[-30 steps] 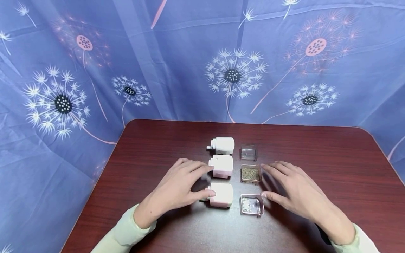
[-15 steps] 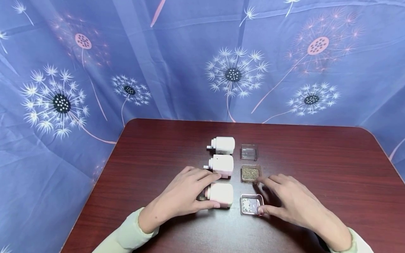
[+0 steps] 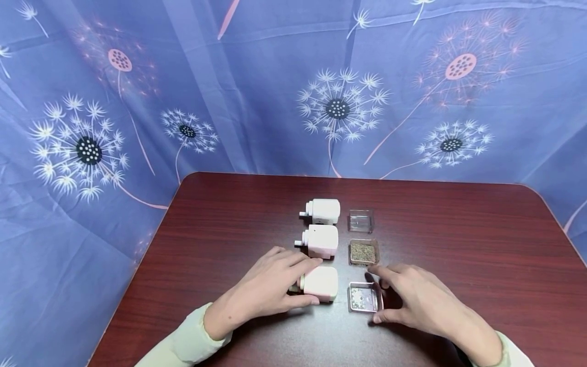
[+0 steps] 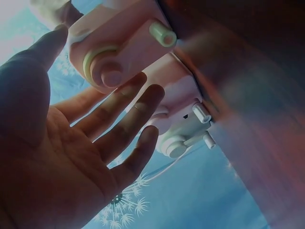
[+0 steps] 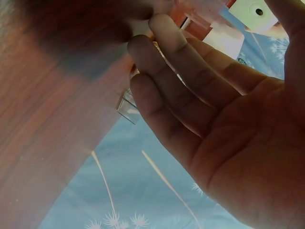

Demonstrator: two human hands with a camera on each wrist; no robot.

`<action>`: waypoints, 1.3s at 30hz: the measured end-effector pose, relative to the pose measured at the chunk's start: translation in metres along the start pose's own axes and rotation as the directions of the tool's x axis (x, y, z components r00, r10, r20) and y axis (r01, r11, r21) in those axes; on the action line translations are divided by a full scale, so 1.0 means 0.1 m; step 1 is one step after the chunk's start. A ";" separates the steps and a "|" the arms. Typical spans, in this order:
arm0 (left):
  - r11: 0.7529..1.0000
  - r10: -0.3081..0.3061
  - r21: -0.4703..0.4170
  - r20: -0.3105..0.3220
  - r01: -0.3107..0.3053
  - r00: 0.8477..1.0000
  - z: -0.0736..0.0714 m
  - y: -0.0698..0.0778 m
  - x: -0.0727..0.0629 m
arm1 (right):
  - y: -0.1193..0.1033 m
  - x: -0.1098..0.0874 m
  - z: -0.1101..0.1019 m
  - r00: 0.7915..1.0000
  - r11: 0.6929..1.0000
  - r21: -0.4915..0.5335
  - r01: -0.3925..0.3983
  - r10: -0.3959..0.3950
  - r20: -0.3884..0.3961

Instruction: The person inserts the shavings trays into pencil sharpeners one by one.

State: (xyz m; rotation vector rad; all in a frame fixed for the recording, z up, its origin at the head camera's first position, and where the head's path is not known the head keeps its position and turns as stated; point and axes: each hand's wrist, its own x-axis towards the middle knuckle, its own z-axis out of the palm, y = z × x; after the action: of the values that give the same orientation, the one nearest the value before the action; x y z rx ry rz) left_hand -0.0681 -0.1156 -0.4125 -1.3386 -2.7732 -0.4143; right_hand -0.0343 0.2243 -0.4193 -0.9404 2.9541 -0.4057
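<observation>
The near box, white and pinkish, lay between the spread thumb and forefinger of the left hand: forefinger along its far side, thumb along its near side. The hand was wide, its fingers loosely bent at the box's spout end; whether they touched the box I cannot tell.

The right hand was wide too, and held nothing. Its thumb and forefinger stood on either side of the near tray — the one with small pale bits in it — with the forefinger's tip just beside the middle tray. Contact there I cannot make out either.

The near tray sat on the table just right of the near box. Beyond, the middle box and far box faced the middle tray and the far tray.
</observation>
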 end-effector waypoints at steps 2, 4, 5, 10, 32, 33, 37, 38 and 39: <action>1.000 0.000 -0.002 0.003 0.000 1.000 0.01 0.00 0.00 | 0.00 0.00 0.00 1.000 1.000 0.010 -0.001 0.001 0.008; 1.000 0.000 -0.007 0.001 0.000 1.000 0.01 0.00 0.00 | 0.00 0.01 0.00 1.000 1.000 0.013 -0.001 0.001 0.013; 1.000 0.000 -0.009 -0.001 0.000 1.000 0.01 0.00 0.00 | 0.00 0.01 0.00 1.000 1.000 0.011 -0.003 0.003 0.014; 1.000 -0.009 -0.020 0.000 0.009 1.000 0.01 0.01 0.01 | -0.01 0.01 0.01 1.000 1.000 0.008 0.001 -0.001 0.024; 0.999 -0.016 -0.039 0.012 0.017 1.000 0.02 0.01 0.02 | -0.01 0.05 0.06 1.000 0.993 0.120 0.014 -0.015 0.002; 0.999 -0.018 -0.042 0.013 0.019 1.000 0.02 0.01 0.02 | -0.01 0.05 0.06 1.000 0.992 0.124 0.019 -0.019 -0.005; 0.998 -0.026 -0.050 0.020 0.027 0.999 0.02 0.02 0.02 | 0.00 0.05 0.06 0.999 0.989 0.145 0.034 -0.031 -0.029; 0.998 -0.028 -0.052 0.023 0.029 0.999 0.02 0.02 0.02 | 0.00 0.05 0.06 0.999 0.988 0.151 0.037 -0.033 -0.032; 0.998 -0.032 -0.054 0.026 0.033 0.999 0.02 0.02 0.02 | 0.00 0.05 0.06 0.999 0.987 0.154 0.040 -0.035 -0.034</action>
State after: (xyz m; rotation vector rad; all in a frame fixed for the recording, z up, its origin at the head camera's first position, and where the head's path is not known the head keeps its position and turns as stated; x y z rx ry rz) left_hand -0.0674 -0.1127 -0.4137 -1.3206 -2.8272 -0.4812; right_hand -0.0379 0.2196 -0.4247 -0.9806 2.8843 -0.6465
